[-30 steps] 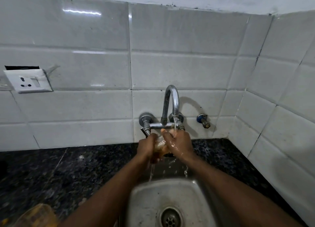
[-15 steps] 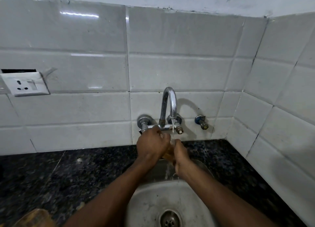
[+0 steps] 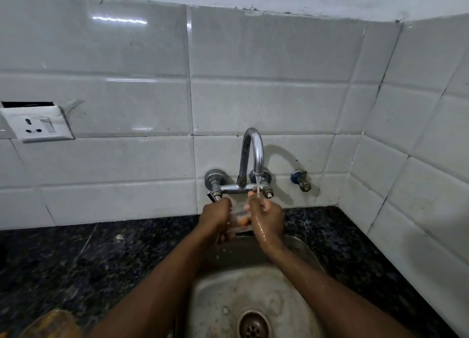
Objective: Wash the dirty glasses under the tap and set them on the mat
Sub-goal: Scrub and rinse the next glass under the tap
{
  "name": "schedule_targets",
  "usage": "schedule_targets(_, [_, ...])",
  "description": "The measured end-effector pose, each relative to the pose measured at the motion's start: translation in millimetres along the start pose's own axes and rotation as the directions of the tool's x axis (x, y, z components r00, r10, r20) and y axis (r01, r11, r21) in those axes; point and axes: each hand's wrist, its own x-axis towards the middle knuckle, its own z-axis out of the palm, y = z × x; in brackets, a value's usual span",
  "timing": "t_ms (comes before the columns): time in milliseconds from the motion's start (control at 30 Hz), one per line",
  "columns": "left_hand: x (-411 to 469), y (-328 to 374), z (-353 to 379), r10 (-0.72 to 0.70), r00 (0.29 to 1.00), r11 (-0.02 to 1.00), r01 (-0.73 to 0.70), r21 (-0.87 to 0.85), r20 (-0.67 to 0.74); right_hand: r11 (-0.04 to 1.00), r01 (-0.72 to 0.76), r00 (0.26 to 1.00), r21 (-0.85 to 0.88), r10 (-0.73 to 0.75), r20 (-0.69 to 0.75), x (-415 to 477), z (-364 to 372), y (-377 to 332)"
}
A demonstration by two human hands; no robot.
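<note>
A clear glass (image 3: 238,214) is held between both hands over the back of the steel sink (image 3: 220,299), under the chrome tap (image 3: 251,157). A thin stream of water runs from the spout onto my right hand's fingers and the glass. My left hand (image 3: 215,217) wraps the glass from the left. My right hand (image 3: 266,218), wet, grips it from the right with fingers at its rim. Most of the glass is hidden by the hands. A second, amber-tinted glass (image 3: 54,323) stands on the counter at the bottom left. No mat is in view.
Dark speckled stone counter (image 3: 76,256) surrounds the sink. White tiled walls meet in a corner at the right. A wall socket (image 3: 38,124) sits at the left. A small blue-capped valve (image 3: 300,179) juts from the wall right of the tap. The drain (image 3: 253,325) is below.
Both hands have kept turning and rubbing the glass under the stream. The left hand has dropped from on top of the glass to its left side, and the right hand has risen.
</note>
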Motion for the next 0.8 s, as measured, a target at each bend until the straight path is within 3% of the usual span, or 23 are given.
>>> schedule_targets(67, [-1,-5,-2,0.056,0.998,0.987,-0.051,-0.152,0.029,0.999,0.043,0.997,-0.025,-0.042,0.060,0,-1,-2])
schedule_targets(100, [1,-10,0,0.196,0.979,0.966,-0.203,-0.158,-0.061,1.000,0.001,0.997,-0.011,0.000,0.073,4,-2,-5])
schedule_targets(133, [2,-15,2,0.399,0.901,0.908,-0.415,-0.067,-0.172,0.996,-0.083,0.994,0.035,0.080,0.075,8,-1,-6])
schedule_targets(167, [1,-21,4,0.602,0.763,0.796,-0.598,0.095,-0.235,0.981,-0.172,0.983,0.086,0.165,0.078,12,0,-8])
schedule_targets(200, [1,-25,7,0.692,0.669,0.720,-0.665,0.198,-0.272,0.966,-0.228,0.972,0.121,0.219,0.082,12,1,-11])
schedule_targets(233, [4,-25,6,0.680,0.673,0.732,-0.642,0.226,-0.291,0.972,-0.210,0.976,0.104,0.202,0.084,11,2,-11])
schedule_targets(267, [6,-19,3,0.555,0.783,0.831,-0.539,0.139,-0.282,0.990,-0.135,0.987,0.042,0.130,0.093,8,2,-10])
schedule_targets(300, [6,-12,-1,0.362,0.909,0.930,-0.366,0.018,-0.206,0.999,-0.025,0.993,-0.032,0.028,0.115,4,2,-8])
schedule_targets(333, [4,-7,-5,0.146,0.989,0.985,-0.149,-0.088,-0.036,0.993,0.068,0.988,-0.092,-0.054,0.141,-1,2,-8])
schedule_targets(367, [0,-2,-7,0.029,0.995,0.992,-0.017,-0.126,0.092,0.986,0.112,0.983,-0.124,-0.091,0.161,-5,1,-7])
schedule_targets(400, [0,-3,-7,0.035,0.995,0.991,-0.022,-0.135,0.095,0.988,0.108,0.984,-0.113,-0.089,0.155,-5,1,-6])
schedule_targets(433, [3,-5,-4,0.136,0.991,0.983,-0.135,-0.126,0.001,0.996,0.051,0.993,-0.077,-0.042,0.113,-3,1,-4])
schedule_targets(467, [4,-10,0,0.329,0.931,0.938,-0.341,-0.055,-0.155,0.999,-0.044,0.997,-0.017,0.046,0.070,2,2,-4])
schedule_targets(500, [0,-15,3,0.530,0.810,0.845,-0.527,0.085,-0.251,0.987,-0.147,0.989,0.057,0.145,0.043,6,2,-6])
schedule_targets(533, [-2,-19,5,0.649,0.709,0.760,-0.619,0.197,-0.277,0.972,-0.209,0.978,0.112,0.205,0.042,8,2,-11])
schedule_targets(567, [0,-19,7,0.659,0.699,0.752,-0.623,0.215,-0.277,0.979,-0.181,0.983,0.096,0.177,0.050,10,1,-10])
schedule_targets(633, [0,-7,3,0.358,0.917,0.930,-0.367,-0.020,-0.174,0.989,0.081,0.991,-0.126,-0.066,0.116,8,-5,-5])
schedule_targets(667, [-1,-3,-1,0.141,0.990,0.979,-0.143,-0.143,-0.027,0.946,0.221,0.967,-0.237,-0.182,0.177,6,-7,-3])
schedule_targets(700, [-2,-1,-3,0.009,0.995,0.977,0.013,-0.212,0.101,0.909,0.294,0.947,-0.295,-0.237,0.215,6,-9,0])
schedule_targets(733, [-2,-3,-2,-0.019,0.991,0.974,0.048,-0.221,0.133,0.913,0.288,0.949,-0.289,-0.231,0.215,6,-10,1])
schedule_targets(767, [0,-7,1,0.039,0.997,0.978,-0.023,-0.208,0.071,0.945,0.222,0.966,-0.241,-0.179,0.185,6,-10,0])
schedule_targets(800, [3,-13,5,0.195,0.978,0.969,-0.203,-0.142,-0.067,0.983,0.093,0.987,-0.157,-0.071,0.142,7,-8,-1])
